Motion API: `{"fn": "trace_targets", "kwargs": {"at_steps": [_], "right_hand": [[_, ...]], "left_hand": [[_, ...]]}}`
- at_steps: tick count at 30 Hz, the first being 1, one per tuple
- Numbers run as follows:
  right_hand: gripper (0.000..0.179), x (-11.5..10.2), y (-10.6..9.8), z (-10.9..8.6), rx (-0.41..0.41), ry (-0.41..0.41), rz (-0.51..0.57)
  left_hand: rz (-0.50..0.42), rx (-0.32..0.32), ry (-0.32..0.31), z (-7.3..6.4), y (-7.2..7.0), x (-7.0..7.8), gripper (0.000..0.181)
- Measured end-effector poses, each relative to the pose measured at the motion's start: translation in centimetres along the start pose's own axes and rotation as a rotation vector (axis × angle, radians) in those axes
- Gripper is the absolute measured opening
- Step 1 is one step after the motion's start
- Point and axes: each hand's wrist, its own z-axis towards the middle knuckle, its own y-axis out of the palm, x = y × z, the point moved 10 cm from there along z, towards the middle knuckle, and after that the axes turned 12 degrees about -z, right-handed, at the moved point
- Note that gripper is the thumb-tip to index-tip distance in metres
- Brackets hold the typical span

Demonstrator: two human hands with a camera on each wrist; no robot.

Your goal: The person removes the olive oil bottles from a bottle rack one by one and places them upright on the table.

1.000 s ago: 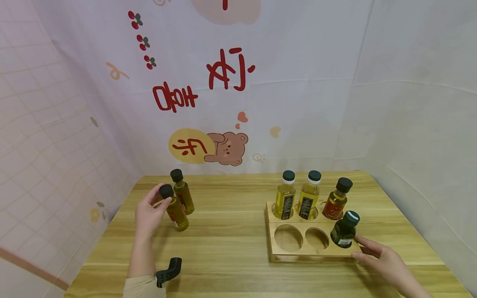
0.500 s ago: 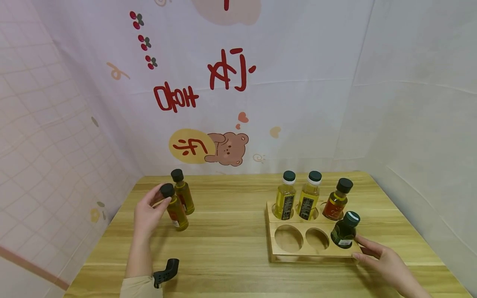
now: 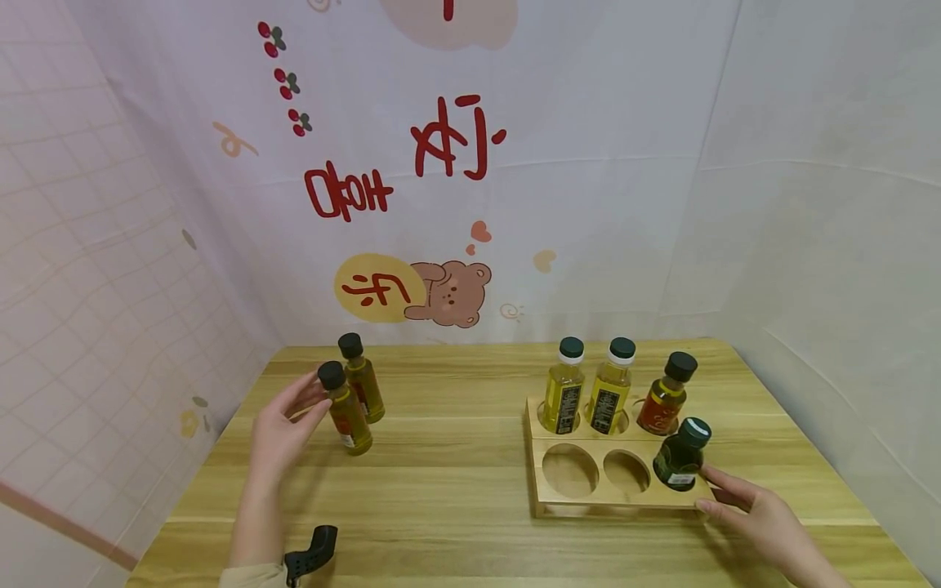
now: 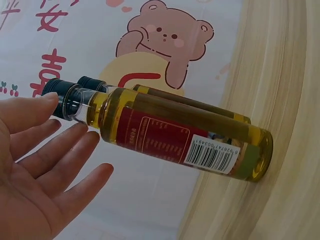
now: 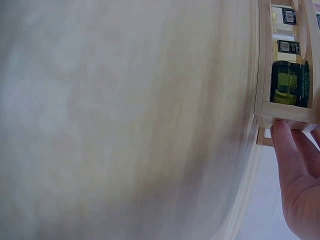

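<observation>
My left hand [image 3: 279,429] is beside the near oil bottle [image 3: 349,420], which stands upright on the table. In the left wrist view its fingers are spread, and the thumb [image 4: 45,107] overlaps the dark cap. A second oil bottle [image 3: 365,392] with a black cap stands just behind. At the other side, my right hand [image 3: 764,518] touches the right end of a two-step wooden rack [image 3: 617,500] with its thumb and extended fingers. The small dark green bottle [image 3: 678,465] fills the lower-step hole nearest that hand.
In the rack's upper step stand two yellow oil bottles [image 3: 563,400] with green caps and a red-labelled bottle [image 3: 661,407]. Two round holes [image 3: 569,470] in the lower step hold nothing. A printed white cloth [image 3: 603,204] hangs behind the wooden table [image 3: 448,490].
My left hand has drawn back slightly to the left, and its thumb and fingers have parted from the near bottle's neck. The bottle stays put. My right hand has not moved.
</observation>
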Motion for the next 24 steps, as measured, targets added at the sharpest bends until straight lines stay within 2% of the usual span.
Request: {"fn": "trace_targets", "kwargs": {"at_steps": [8,16,20,24], "right_hand": [[0.068,0.1,0.1,0.0,-0.007,0.001,0.014],[0.068,0.0,0.2,0.0,-0.018,0.009,0.014],[0.069,-0.1,0.1,-0.1,-0.014,0.009,0.01],[0.069,-0.2,0.0,-0.1,-0.009,0.004,0.002]], "left_hand": [[0.002,-0.053,0.037,-0.7,-0.2,0.3,0.053],[-0.028,-0.051,0.114,-1.7,0.0,0.7,0.053],[-0.08,-0.056,0.165,-2.1,0.7,1.2,0.052],[-0.117,-0.111,0.201,-2.5,2.4,1.6,0.051]]}}
